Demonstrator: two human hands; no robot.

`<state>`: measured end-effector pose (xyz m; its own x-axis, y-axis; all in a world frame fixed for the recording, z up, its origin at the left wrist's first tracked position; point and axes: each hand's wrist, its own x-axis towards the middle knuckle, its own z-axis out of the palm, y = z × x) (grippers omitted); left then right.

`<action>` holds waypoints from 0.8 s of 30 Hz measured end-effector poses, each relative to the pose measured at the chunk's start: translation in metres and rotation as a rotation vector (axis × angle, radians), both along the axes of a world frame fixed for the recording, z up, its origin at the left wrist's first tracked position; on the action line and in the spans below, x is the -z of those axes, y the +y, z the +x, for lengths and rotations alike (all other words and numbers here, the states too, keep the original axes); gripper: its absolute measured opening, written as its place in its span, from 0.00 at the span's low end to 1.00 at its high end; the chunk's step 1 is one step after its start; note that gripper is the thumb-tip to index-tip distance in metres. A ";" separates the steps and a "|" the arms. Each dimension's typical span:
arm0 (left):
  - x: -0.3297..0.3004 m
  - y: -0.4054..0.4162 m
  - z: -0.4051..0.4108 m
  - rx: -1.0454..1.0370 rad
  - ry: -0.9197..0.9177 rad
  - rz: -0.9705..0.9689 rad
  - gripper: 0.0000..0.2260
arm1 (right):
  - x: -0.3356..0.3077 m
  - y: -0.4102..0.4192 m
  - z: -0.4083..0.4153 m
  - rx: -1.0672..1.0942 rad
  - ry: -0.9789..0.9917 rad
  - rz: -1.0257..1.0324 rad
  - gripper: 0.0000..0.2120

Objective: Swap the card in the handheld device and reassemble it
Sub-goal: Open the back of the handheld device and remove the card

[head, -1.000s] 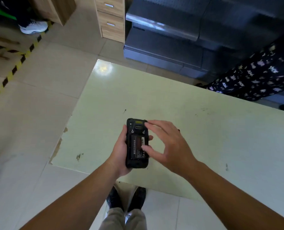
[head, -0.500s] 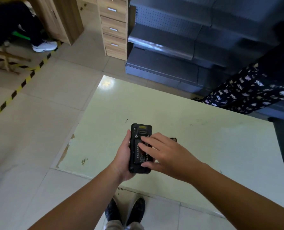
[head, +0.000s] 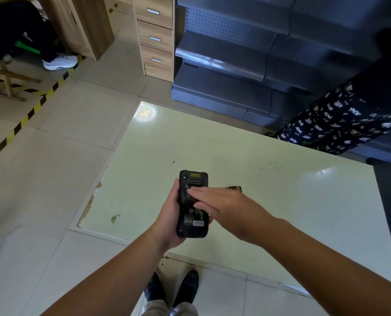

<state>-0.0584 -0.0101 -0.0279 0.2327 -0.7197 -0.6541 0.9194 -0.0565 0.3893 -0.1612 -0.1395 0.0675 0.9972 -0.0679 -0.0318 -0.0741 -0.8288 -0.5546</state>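
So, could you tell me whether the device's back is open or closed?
Open: the device shows bare internal slots and a label.

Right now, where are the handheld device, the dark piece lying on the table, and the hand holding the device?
Device (head: 193, 182): head view, on its top end near the yellow label.
Dark piece (head: 235, 188): head view, on the edge showing behind the right hand.
Left hand (head: 167, 221): head view, on the palm beside the device.

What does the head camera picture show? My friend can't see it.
A person's left hand holds a black handheld device with its back open above a pale green table, while the right hand reaches across it. A small dark part lies on the table behind.
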 end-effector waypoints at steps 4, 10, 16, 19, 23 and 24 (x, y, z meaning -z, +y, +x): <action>0.001 -0.002 0.001 0.011 -0.071 0.005 0.32 | -0.003 0.015 0.006 0.468 0.108 0.522 0.10; 0.007 -0.008 -0.001 0.095 -0.158 0.032 0.34 | 0.003 0.028 0.024 0.760 0.273 0.343 0.18; 0.017 -0.011 0.002 0.168 -0.221 0.107 0.32 | 0.000 0.030 0.032 0.674 0.492 0.264 0.27; 0.028 -0.016 0.012 0.102 -0.330 0.264 0.27 | -0.008 0.027 0.029 0.657 0.530 0.193 0.22; 0.048 -0.022 0.026 0.084 -0.577 0.539 0.24 | -0.019 0.018 0.019 0.629 0.564 0.055 0.17; 0.054 -0.024 0.028 0.113 -0.692 0.597 0.25 | -0.020 0.016 0.016 0.637 0.556 0.054 0.17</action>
